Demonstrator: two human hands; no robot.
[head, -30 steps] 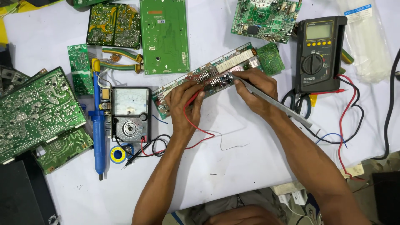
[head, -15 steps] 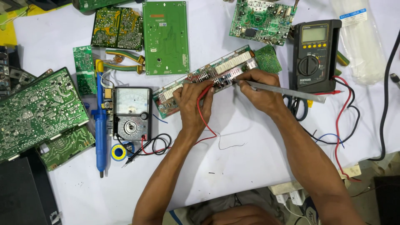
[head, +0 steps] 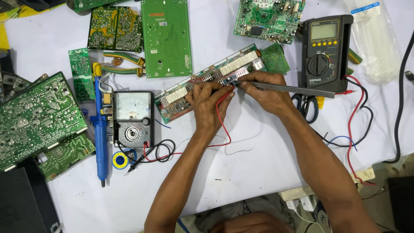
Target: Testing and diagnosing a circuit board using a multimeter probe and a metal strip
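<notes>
Long narrow green circuit board w/ white connectors (head: 202,84) lies diagonally at centre of white tabletop (head: 258,168). Left hand (head: 210,105) closed on red probe lead (head: 222,101), tip on board. Right hand (head: 263,88) grips slim grey metal rod tool (head: 297,89), tip touching board. Grey analogue meter (head: 131,118) just left; black digital multimeter (head: 325,51) at right.

We see the long board (head: 207,80) mid-table (head: 258,172) under both hands, the dial meter (head: 131,118) to its left and the digital meter (head: 324,51) toward the right edge.
</notes>
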